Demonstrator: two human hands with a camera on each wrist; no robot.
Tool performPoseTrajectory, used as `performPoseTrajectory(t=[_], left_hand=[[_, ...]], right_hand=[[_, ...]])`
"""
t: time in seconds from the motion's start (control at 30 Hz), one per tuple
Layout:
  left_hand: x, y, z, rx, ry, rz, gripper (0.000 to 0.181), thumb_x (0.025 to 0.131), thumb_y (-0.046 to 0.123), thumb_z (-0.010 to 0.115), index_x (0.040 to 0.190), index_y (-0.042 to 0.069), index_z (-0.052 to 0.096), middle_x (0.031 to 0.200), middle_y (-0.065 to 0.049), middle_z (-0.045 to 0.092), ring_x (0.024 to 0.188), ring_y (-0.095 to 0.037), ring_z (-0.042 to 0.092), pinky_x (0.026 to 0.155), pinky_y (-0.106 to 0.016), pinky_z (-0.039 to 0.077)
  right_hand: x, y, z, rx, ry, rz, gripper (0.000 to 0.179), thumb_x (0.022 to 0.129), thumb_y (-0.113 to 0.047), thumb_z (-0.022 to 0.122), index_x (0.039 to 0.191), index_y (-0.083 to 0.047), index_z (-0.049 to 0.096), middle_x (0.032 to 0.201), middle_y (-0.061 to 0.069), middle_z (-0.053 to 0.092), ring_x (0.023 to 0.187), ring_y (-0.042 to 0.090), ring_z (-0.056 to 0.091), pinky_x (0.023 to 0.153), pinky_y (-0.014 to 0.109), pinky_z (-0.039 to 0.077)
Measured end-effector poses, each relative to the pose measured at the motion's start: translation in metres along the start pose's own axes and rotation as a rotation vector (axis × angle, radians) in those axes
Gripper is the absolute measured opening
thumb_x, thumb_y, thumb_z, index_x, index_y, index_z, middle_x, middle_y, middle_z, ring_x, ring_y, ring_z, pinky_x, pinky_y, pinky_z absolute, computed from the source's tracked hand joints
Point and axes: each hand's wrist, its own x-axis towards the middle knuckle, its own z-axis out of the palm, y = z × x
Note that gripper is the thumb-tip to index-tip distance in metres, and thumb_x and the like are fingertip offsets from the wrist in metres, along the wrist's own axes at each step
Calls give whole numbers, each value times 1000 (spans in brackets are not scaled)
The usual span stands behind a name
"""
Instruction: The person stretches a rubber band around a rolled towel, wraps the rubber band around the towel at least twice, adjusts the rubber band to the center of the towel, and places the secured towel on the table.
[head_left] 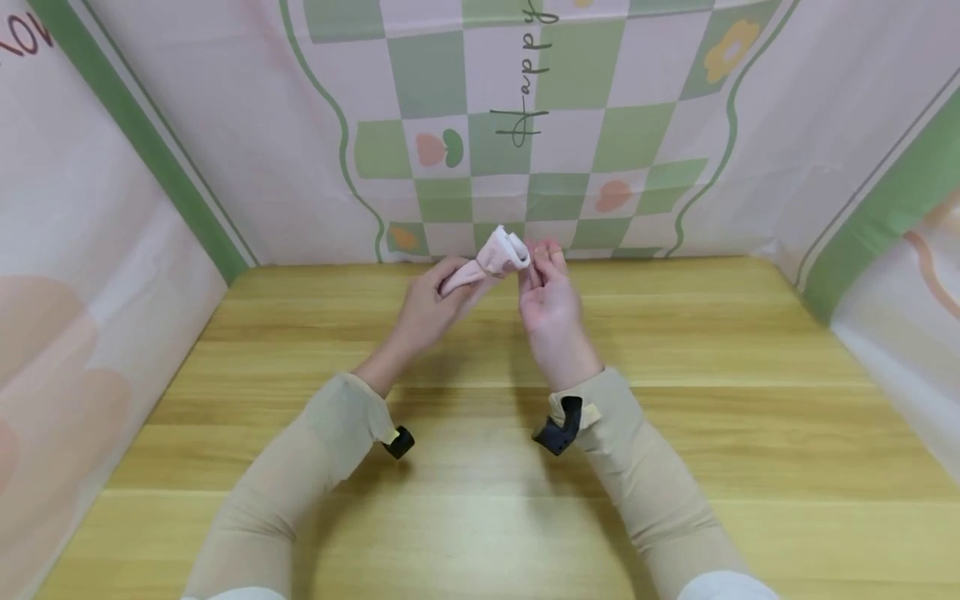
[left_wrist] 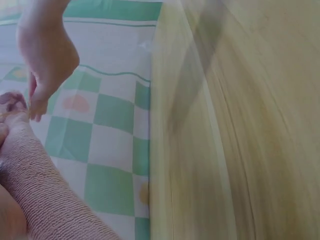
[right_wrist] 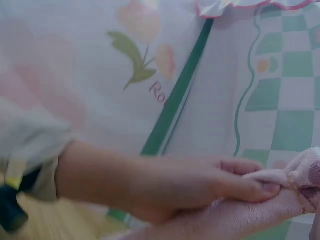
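Note:
A pink towel (head_left: 480,268), gathered into a narrow bundle with a thin rubber band (right_wrist: 291,181) near its upper end, is held over the far part of the table. My left hand (head_left: 431,308) grips the bundle below the band, thumb laid along it. Folds at the tip flare out, white-edged with darker pink patches; the rest of the towel (left_wrist: 55,200) hangs beneath the hand. On the other side of the tip, my right hand (head_left: 551,304) has its fingers curled in and pinches at the yellowish band, seen in the left wrist view; the fingertips are partly hidden.
The wood-grain table (head_left: 480,500) lies under both forearms. Behind it hangs a green-and-white checked cloth (head_left: 573,67), close past the hands. More printed cloth hangs along the left side (head_left: 97,208) and the right side (head_left: 892,250). Black wrist mounts (head_left: 558,429) sit on the sleeves.

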Motion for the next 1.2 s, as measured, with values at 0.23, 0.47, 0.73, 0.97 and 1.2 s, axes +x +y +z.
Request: performPoseTrajectory(t=[0.23, 0.47, 0.73, 0.97, 1.2], left_hand=[[-2, 1, 2, -49, 33, -47, 19, 98, 8, 64, 115, 5, 70, 107, -11, 71, 90, -19, 59, 79, -34, 47], [-3, 1, 0, -41, 33, -103, 20, 99, 14, 66, 117, 5, 70, 105, -11, 70, 90, -20, 58, 80, -34, 46], [1, 3, -1, -65, 39, -195, 25, 101, 21, 63, 119, 5, 70, 110, -10, 68, 94, -20, 58, 80, -34, 46], [2, 3, -3, -55, 10, -203, 26, 100, 23, 64, 120, 7, 71, 111, -8, 68, 95, -19, 57, 82, -35, 47], [1, 0, -16, 54, -140, -122, 20, 103, 23, 61, 116, 12, 71, 110, -4, 70, 92, -20, 58, 79, -38, 46]], right_hand=[[-2, 7, -5, -266, -27, -125, 48, 104, -5, 59, 150, -2, 46, 139, 13, 57, 131, 24, 55, 99, 26, 50], [0, 3, -7, -497, -160, -114, 53, 106, -12, 56, 152, 5, 37, 157, 19, 40, 117, 25, 58, 101, 29, 49], [-4, 0, -8, -588, -304, -85, 40, 108, -9, 48, 142, 10, 40, 165, 19, 23, 140, 38, 43, 111, 38, 41], [-3, 0, -9, -655, -366, -85, 65, 107, -5, 49, 159, 7, 12, 166, 20, 18, 123, 24, 56, 110, 35, 42], [1, -6, -14, -791, -379, -16, 57, 104, 0, 49, 157, 8, 27, 155, 17, 40, 101, 12, 61, 104, 34, 48]])
